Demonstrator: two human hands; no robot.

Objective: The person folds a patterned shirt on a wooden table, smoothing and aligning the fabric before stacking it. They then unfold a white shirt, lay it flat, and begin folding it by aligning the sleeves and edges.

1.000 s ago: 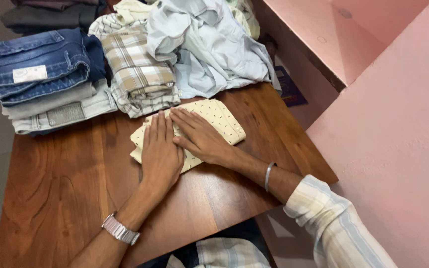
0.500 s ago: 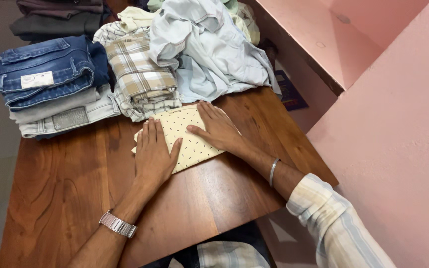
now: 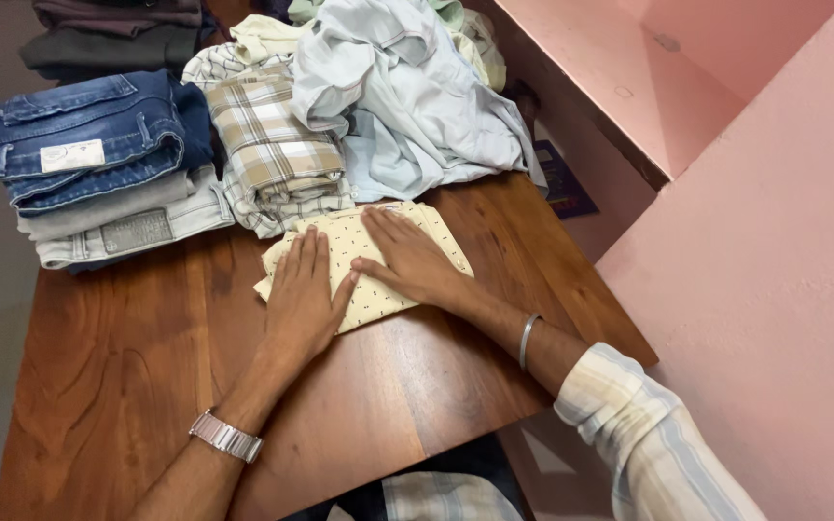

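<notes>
Pressing flat on a folded yellow dotted garment [image 3: 369, 265] with both hands, on a wooden table [image 3: 98, 386].

Laying the left hand [image 3: 303, 299] palm down over the near left part of the garment, fingers pointing away, and the right hand [image 3: 412, 259] just beside it, thumb nearly touching the left fingers. Wearing a metal watch [image 3: 227, 436] on the left wrist and a thin bangle [image 3: 527, 340] on the right. Sitting behind: stacked jeans [image 3: 98, 159], a folded checked shirt [image 3: 272, 145], a loose pale blue heap [image 3: 417, 106].

A pale rectangular label [image 3: 72, 154] sits on the folded blue jeans [image 3: 89, 130] at the table's [image 3: 127, 386] far left corner, a grey patch [image 3: 137, 232] on the pair beneath.
</notes>
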